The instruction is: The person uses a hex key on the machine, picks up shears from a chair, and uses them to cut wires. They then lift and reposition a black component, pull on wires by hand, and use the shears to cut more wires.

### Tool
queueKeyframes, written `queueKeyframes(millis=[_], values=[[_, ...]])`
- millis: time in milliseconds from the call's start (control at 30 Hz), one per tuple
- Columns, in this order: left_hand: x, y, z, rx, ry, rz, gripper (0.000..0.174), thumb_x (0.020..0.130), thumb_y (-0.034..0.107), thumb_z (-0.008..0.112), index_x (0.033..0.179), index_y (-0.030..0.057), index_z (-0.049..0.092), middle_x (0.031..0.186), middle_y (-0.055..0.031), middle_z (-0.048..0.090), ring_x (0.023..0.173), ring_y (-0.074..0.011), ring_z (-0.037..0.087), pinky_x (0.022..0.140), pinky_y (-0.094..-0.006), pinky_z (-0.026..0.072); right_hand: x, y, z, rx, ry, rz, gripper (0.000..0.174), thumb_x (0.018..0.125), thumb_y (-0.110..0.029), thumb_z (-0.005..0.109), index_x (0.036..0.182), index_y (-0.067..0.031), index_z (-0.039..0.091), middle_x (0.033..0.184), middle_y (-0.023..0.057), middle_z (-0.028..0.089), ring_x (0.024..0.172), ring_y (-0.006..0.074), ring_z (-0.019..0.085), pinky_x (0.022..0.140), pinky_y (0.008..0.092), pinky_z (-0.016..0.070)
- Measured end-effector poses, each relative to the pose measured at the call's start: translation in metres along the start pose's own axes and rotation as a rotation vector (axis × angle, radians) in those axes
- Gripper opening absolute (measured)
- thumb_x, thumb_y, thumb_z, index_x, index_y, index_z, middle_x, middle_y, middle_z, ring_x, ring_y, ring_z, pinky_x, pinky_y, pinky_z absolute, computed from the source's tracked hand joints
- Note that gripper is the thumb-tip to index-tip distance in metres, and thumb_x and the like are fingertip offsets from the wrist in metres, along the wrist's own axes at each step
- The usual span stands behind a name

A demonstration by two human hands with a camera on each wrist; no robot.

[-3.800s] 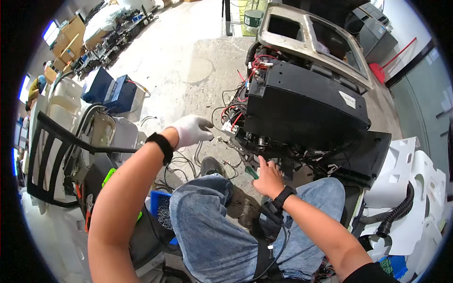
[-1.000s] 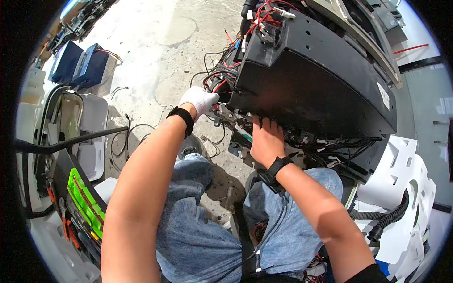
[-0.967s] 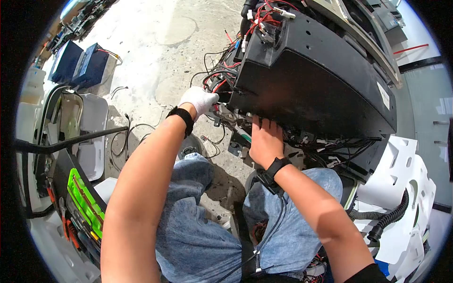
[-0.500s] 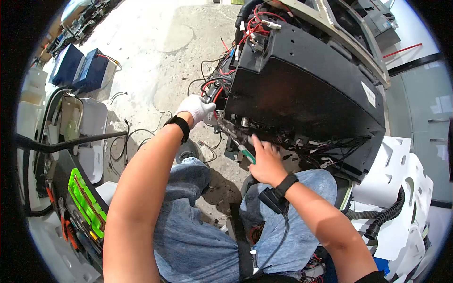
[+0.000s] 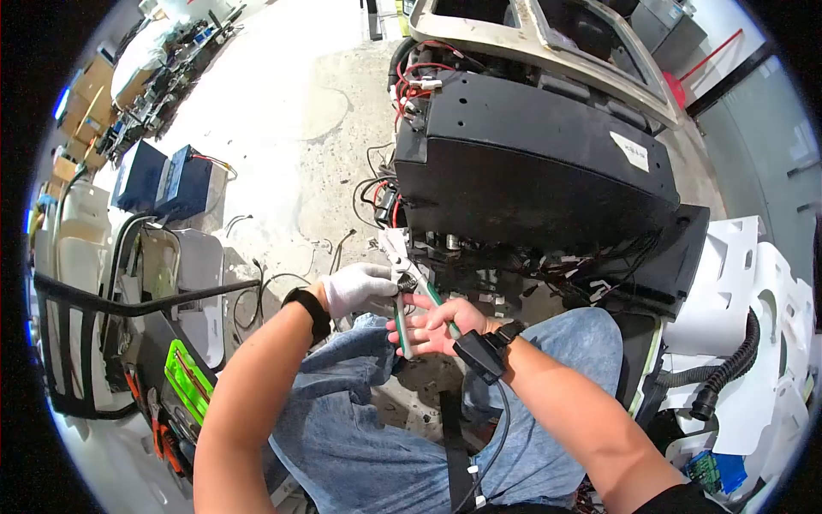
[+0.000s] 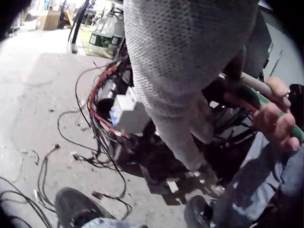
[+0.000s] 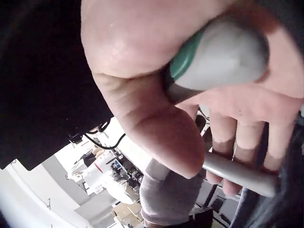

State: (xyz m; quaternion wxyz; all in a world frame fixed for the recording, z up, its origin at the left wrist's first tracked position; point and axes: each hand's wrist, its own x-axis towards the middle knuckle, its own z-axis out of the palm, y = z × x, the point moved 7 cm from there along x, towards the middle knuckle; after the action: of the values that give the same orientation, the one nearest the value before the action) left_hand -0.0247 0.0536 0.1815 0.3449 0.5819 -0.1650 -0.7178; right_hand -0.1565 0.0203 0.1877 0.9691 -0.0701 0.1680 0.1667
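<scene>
The pliers (image 5: 396, 247) have a metal head and green-and-grey handles, and are spread in front of the knees, head pointing away. My white-gloved left hand (image 5: 355, 289) holds them near the pivot, beside a small spring. Palm up, my right hand (image 5: 441, 325) has its thumb over one handle (image 7: 228, 57), while the other handle (image 7: 237, 175) lies across the fingers. In the left wrist view the glove (image 6: 175, 61) hides the pliers' head. A black metal housing (image 5: 531, 188) stands just beyond the hands, with wiring along its lower edge.
Loose cables (image 5: 257, 291) lie on the floor at the left, near blue batteries (image 5: 184, 184). A black frame (image 5: 145, 304) and a green tool holder (image 5: 187, 381) are at the left. White panels (image 5: 715, 300) with a corrugated hose (image 5: 732, 368) stand at the right.
Both hands have come back from the housing toward the knees. The left has left the wiring and holds the pliers' pivot; the right has turned palm up. The head view takes in more of the background.
</scene>
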Motion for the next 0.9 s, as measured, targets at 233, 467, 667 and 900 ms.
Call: queueKeyframes(millis=[233, 467, 667, 900], values=[[0.009, -0.013, 0.001, 0.009, -0.001, 0.084, 0.027, 0.085, 0.009, 0.059, 0.110, -0.0012, 0.055, 0.099, -0.0070, 0.063, 0.085, -0.0141, 0.061, 0.078, -0.0252, 0.0499, 0.000, 0.003, -0.034, -0.183, 0.125, 0.102, 0.057, 0.084, -0.004, 0.051, 0.136, -0.0053, 0.029, 0.128, 0.0203, 0.047, 0.116, 0.0357, 0.049, 0.097, 0.0496, 0.0407], [0.011, -0.021, -0.003, 0.172, 0.051, 0.049, 0.021, 0.083, 0.009, 0.063, 0.100, -0.0021, 0.058, 0.092, -0.0074, 0.064, 0.078, -0.0128, 0.061, 0.074, -0.0250, 0.0509, -0.021, -0.030, -0.042, -1.424, 0.672, -0.367, 0.102, 0.065, -0.048, 0.077, 0.136, 0.0042, 0.026, 0.119, 0.0229, 0.051, 0.105, 0.0290, 0.056, 0.086, 0.0365, 0.0472], [0.014, -0.018, 0.009, 0.090, 0.127, 0.074, 0.026, 0.082, 0.010, 0.065, 0.104, -0.0032, 0.058, 0.092, -0.0067, 0.064, 0.081, -0.0133, 0.061, 0.074, -0.0266, 0.0503, -0.024, -0.015, -0.017, -1.723, 1.057, -0.117, 0.122, 0.057, -0.059, 0.074, 0.139, 0.0077, 0.014, 0.129, 0.0337, 0.035, 0.121, 0.0417, 0.039, 0.100, 0.0432, 0.0343], [0.026, -0.021, 0.032, -0.094, 0.096, 0.092, 0.025, 0.082, 0.012, 0.066, 0.101, -0.0030, 0.058, 0.091, -0.0075, 0.063, 0.079, -0.0157, 0.062, 0.073, -0.0275, 0.0505, -0.039, -0.018, -0.026, -1.772, 1.276, -0.106, 0.103, 0.062, -0.034, 0.071, 0.142, -0.0011, 0.014, 0.123, 0.0227, 0.040, 0.116, 0.0383, 0.039, 0.098, 0.0480, 0.0311]])
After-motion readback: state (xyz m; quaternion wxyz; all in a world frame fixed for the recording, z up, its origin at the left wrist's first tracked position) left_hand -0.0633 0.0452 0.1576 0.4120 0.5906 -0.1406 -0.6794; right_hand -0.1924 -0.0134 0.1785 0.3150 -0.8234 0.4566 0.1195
